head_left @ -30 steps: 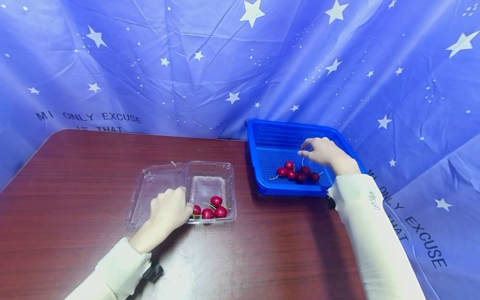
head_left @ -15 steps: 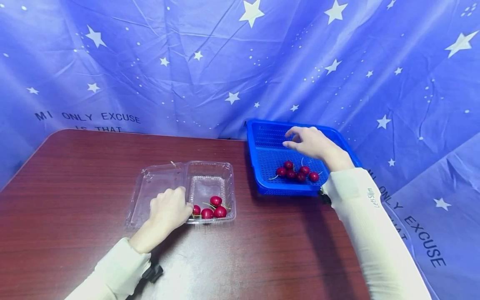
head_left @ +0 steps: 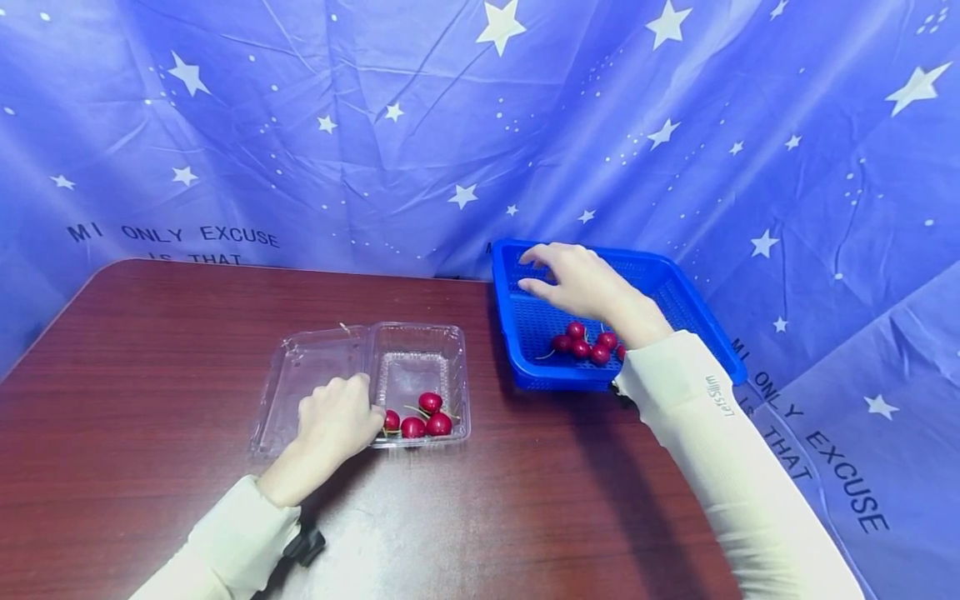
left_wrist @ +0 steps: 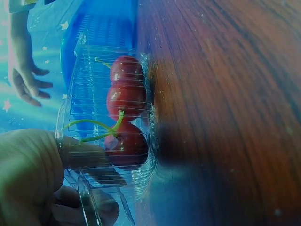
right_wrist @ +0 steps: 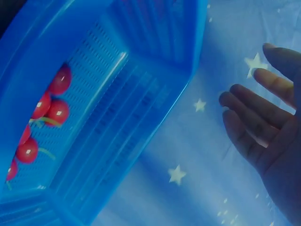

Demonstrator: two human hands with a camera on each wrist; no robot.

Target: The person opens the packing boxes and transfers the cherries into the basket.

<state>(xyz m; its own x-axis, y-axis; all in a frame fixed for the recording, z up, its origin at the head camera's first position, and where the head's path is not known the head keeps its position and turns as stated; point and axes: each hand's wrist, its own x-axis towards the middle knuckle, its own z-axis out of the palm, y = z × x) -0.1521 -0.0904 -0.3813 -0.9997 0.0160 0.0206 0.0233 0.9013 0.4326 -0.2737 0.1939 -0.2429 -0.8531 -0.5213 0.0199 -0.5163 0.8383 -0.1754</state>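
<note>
In the head view my left hand (head_left: 337,421) holds the near edge of a clear plastic clamshell box (head_left: 412,367), around its hinge side. The left wrist view shows fingers (left_wrist: 28,174) gripping the box wall on both sides. Several red cherries (head_left: 430,403) with green stems lie along the box's near side. My right hand (head_left: 581,287) hovers over a blue plastic basket (head_left: 555,382), fingers apart and nothing between them. Below it, a cluster of cherries (head_left: 580,350) rests on the basket's floor; my forearm partly hides some. The right wrist view shows the spread fingers (right_wrist: 247,113) plainly.
The box's lid (head_left: 307,375) lies folded back to the left on the reddish-brown wooden table (head_left: 165,358). A star-printed blue cloth (head_left: 420,150) hangs behind and to the right, close to the basket. The basket's raised rim stands between the cherries and the box.
My right hand has moved left and a little farther back over the basket, its thumb and fingers spreading wider. The left hand and the box have stayed in place.
</note>
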